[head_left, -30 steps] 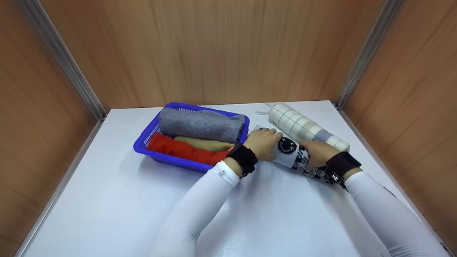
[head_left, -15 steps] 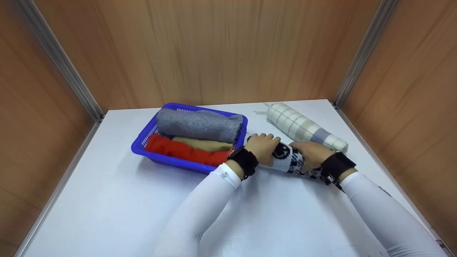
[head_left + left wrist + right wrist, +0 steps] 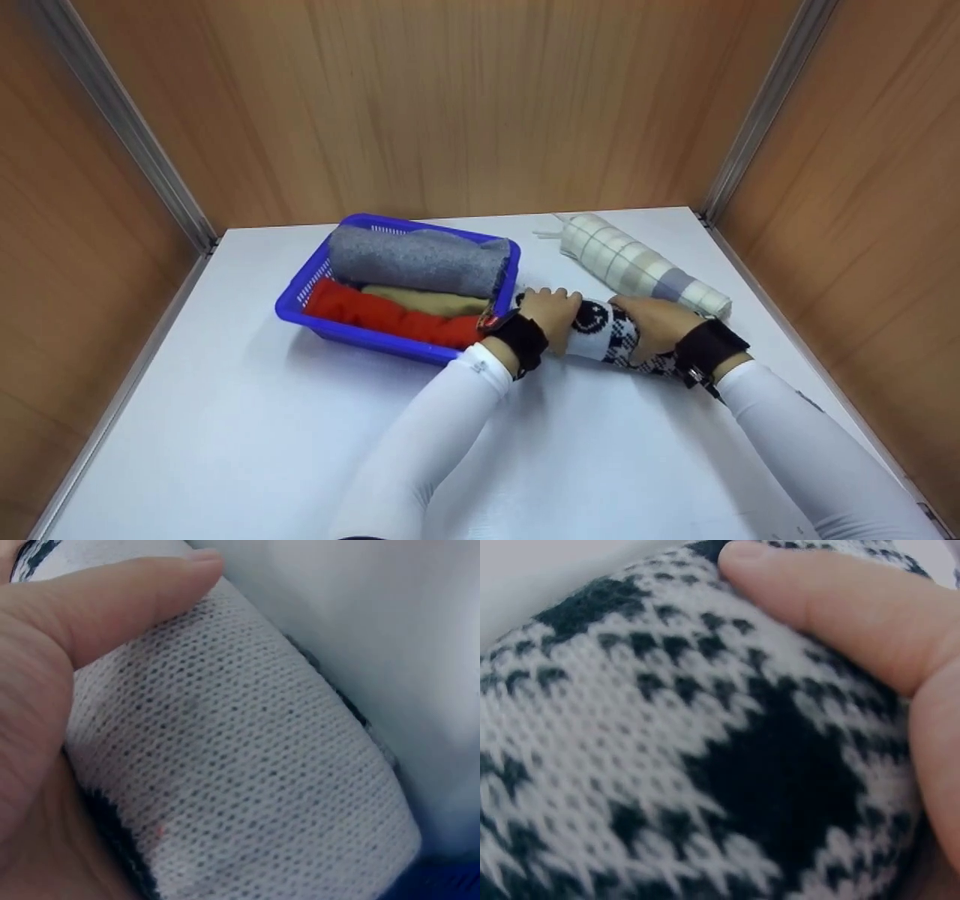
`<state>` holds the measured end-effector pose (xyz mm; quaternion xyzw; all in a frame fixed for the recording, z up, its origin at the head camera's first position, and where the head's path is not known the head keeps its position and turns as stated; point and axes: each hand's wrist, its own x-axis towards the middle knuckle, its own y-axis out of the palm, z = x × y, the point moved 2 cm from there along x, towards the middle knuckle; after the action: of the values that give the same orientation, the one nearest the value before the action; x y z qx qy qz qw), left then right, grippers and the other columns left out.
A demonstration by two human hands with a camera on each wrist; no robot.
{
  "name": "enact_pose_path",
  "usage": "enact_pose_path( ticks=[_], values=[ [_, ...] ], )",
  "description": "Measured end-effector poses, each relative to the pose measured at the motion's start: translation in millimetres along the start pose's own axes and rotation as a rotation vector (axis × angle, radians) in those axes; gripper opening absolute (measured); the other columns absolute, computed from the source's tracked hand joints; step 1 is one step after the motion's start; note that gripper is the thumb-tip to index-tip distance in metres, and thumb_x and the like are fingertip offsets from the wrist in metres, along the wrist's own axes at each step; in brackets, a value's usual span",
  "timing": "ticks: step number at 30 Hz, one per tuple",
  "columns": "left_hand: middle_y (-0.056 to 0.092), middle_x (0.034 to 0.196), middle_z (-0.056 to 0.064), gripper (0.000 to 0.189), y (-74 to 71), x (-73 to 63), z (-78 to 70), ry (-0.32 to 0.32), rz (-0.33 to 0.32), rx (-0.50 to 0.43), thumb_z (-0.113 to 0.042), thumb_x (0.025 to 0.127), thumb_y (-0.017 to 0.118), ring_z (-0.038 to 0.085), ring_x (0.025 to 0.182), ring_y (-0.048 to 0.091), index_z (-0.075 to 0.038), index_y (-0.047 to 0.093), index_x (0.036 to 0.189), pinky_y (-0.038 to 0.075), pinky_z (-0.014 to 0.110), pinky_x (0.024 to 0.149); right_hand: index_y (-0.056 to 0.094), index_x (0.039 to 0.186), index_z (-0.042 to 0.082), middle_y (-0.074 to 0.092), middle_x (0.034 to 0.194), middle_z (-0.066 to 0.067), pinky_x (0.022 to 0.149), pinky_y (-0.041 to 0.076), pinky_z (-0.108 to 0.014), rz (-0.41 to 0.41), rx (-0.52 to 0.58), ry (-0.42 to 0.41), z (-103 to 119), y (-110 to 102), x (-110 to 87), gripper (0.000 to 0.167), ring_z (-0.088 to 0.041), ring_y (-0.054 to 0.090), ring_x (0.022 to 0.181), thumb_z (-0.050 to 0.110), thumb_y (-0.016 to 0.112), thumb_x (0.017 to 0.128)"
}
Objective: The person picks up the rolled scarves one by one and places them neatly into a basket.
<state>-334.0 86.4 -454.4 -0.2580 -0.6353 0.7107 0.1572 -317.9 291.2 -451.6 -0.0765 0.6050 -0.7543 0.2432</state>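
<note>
A rolled knitted scarf, white and black with a smiley face, lies on the table right of a blue plastic basket. My left hand grips its left part close to the basket's rim, fingers over the far side. In the left wrist view, the thumb lies across the white knit. My right hand holds the patterned right part. The right wrist view shows that thumb along the black-and-white knit. The scarf's far underside is hidden by both hands.
Inside the basket lie a grey rolled cloth, a tan one and a red one. A checked cream roll with tassels lies behind the right hand. Wooden panels enclose the white table at back and sides.
Both hands have moved left and slightly toward me with the knitted scarf, bringing its left end up to the basket. The checked roll and the basket's contents stay put.
</note>
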Motion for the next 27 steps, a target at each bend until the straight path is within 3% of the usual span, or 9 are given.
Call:
enact_pose_path(
  ticks=[6,14,21,27],
  values=[
    [0.067,0.144,0.010,0.080,-4.3,-10.1,0.5,-0.012,-0.014,-0.041,-0.027,0.082,0.090,0.033,0.128,0.067,-0.014,0.052,0.151,0.056,0.050,0.109,0.058,0.139,0.006,0.073,0.119,-0.015,0.099,0.059,-0.062,0.015,-0.007,0.017,-6,-2,-1.4,0.088,-0.037,0.071,0.109,0.019,0.101,0.062],
    [0.070,0.138,0.012,0.077,-7.6,-17.1,2.2,-0.034,-0.008,-0.079,-0.024,0.081,0.091,0.036,0.124,0.070,-0.014,0.054,0.148,0.056,0.054,0.105,0.051,0.143,0.005,0.071,0.124,-0.021,0.101,0.057,-0.063,0.071,-0.029,0.048,-11,-2,-6.1,0.098,-0.042,0.070,0.114,0.025,0.103,0.062],
    [0.073,0.132,0.013,0.054,-4.5,-13.7,0.9,-0.044,-0.082,-0.058,-0.022,0.094,0.078,0.036,0.118,0.073,-0.012,0.058,0.143,0.060,0.053,0.097,0.057,0.137,0.001,0.073,0.122,-0.023,0.100,0.058,-0.064,0.032,-0.056,0.040,-11,-4,-5.4,0.087,-0.046,0.072,0.112,0.018,0.100,0.062],
    [0.076,0.126,0.011,0.043,-3.1,-5.6,-0.6,-0.054,-0.124,-0.032,-0.023,0.096,0.076,0.033,0.112,0.076,-0.013,0.063,0.135,0.063,0.050,0.091,0.059,0.136,0.004,0.074,0.122,-0.022,0.100,0.058,-0.065,0.014,-0.035,0.038,-11,-8,-7.5,0.084,-0.045,0.071,0.113,0.016,0.099,0.063]
  ],
)
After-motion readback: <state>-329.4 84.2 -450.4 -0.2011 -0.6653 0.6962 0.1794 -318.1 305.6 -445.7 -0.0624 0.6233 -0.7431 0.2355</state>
